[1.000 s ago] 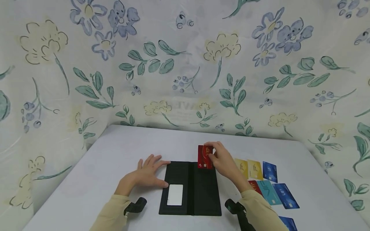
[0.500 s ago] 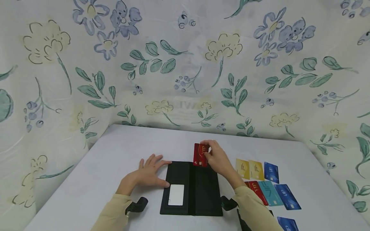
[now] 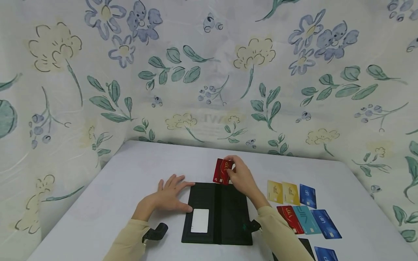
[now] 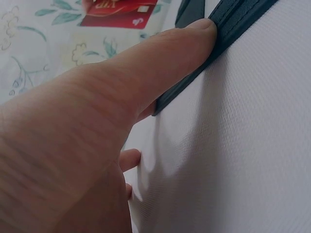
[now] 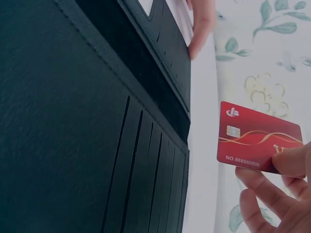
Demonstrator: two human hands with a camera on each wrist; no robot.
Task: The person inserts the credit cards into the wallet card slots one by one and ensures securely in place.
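The left hand (image 3: 168, 197), its fingers spread, touches the left edge of an open, flat black wallet (image 3: 233, 217) with its thumb and pointing finger. Up by the wallet's far edge, the right hand (image 3: 241, 175) pinches a shiny red plastic card (image 3: 222, 171) by its right side, so most of the card sticks out to the left, apart from the wallet.

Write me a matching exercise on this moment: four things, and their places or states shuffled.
1. Black wallet
2. Red card past its far edge
3. Left hand
4. Teal card

A. Between another red card and a blue card
B. Held in the right hand
C. Touching the wallet's left side
D. Lying open on the table

Pairs: 1-D, 2-B, 3-C, 4-A
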